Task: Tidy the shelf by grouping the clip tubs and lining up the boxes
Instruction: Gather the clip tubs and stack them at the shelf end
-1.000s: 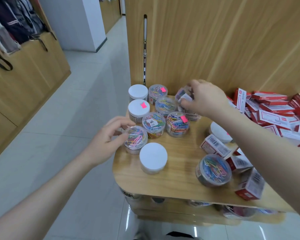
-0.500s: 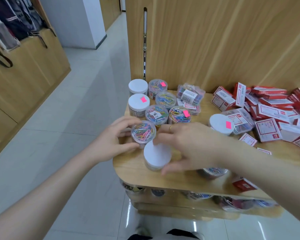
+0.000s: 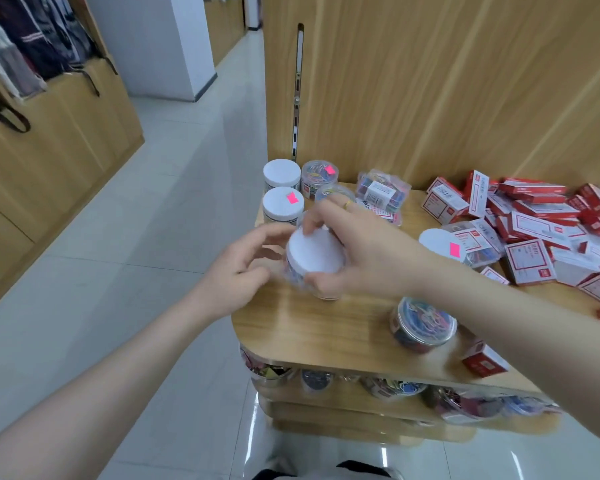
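Our wooden shelf carries everything. At its right end sits a loose heap of red and white boxes, tilted and overlapping, not yet lined up. At the left rear stand the tubs already grouped, two with white lids and others showing coloured clips. One clear-lidded tub sits apart near the front edge, under our right forearm.

Our right hand is clamped on the white-lidded tub, fingers over the far rim and thumb at the near side, holding it just above the front left of the shelf. Our left hand is beside it with fingers loosely curled; we cannot tell whether they pinch anything behind the tub.

To do this step well, we would keep the tub level, set it down touching the rear cluster, and use the left hand to steady its neighbours.

Pink stickers mark some lids; print on the boxes is too small to read.
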Demonstrator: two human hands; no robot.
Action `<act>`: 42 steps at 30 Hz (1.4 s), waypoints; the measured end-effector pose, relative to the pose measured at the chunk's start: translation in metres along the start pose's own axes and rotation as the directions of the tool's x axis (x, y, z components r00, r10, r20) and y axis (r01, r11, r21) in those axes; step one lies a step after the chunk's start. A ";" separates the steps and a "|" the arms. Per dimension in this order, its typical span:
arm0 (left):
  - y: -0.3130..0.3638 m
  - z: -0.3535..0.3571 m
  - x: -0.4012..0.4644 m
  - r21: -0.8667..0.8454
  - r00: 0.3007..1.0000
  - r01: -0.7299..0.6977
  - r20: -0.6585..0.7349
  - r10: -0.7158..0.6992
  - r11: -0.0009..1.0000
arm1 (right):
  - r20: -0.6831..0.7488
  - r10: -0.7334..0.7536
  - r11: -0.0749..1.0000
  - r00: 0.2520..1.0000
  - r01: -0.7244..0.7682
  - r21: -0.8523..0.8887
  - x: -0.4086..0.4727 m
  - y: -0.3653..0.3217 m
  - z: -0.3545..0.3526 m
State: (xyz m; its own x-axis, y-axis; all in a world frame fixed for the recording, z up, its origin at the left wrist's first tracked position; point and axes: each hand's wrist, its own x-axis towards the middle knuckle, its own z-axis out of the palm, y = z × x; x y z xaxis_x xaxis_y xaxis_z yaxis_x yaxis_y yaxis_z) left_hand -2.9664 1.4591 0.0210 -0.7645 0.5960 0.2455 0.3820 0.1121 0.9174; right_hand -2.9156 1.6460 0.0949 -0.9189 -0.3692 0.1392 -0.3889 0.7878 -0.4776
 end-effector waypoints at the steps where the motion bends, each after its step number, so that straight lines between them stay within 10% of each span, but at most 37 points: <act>1: 0.002 -0.004 -0.003 -0.007 0.999 -0.016 0.030 0.016 1.000 | -0.033 0.013 1.000 0.999 -0.013 0.017 0.009 0.000 0.004; 13: -0.024 0.002 -0.008 0.402 0.967 0.075 -0.252 0.032 0.913 | 0.182 0.021 0.996 0.983 -0.005 -0.089 -0.009 0.033 -0.019; 20: -0.023 0.011 0.009 0.505 0.973 -0.020 -0.190 0.134 0.863 | 0.581 0.329 0.852 0.745 0.032 -0.523 -0.064 0.040 -0.040; 23: -0.019 0.011 0.014 0.582 0.970 -0.089 -0.133 0.202 0.808 | 0.551 0.269 0.756 0.790 0.180 -0.629 -0.072 0.035 -0.027; 28: -0.016 0.014 0.020 0.601 0.956 -0.168 -0.095 0.278 0.781 | 0.223 0.166 0.878 0.961 -0.041 -0.477 -0.060 0.039 -0.008; 35: -0.009 0.030 0.025 0.673 0.920 -0.257 -0.049 0.388 0.694 | -0.127 0.106 0.921 0.986 -0.146 -0.361 -0.052 0.054 -0.014; 42: 0.016 0.063 0.040 0.696 0.898 -0.386 0.131 0.421 0.606 | 0.282 0.247 0.946 0.927 -0.168 -0.278 -0.068 0.115 -0.063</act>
State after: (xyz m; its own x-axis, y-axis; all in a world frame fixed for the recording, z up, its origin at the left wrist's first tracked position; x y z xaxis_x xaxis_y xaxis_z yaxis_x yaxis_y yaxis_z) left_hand -2.9581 1.5350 0.0254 -0.4575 0.6859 0.5659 0.8875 0.3914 0.2431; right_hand -2.9021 1.7929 0.0850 -0.9292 -0.2866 -0.2332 -0.2325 0.9441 -0.2339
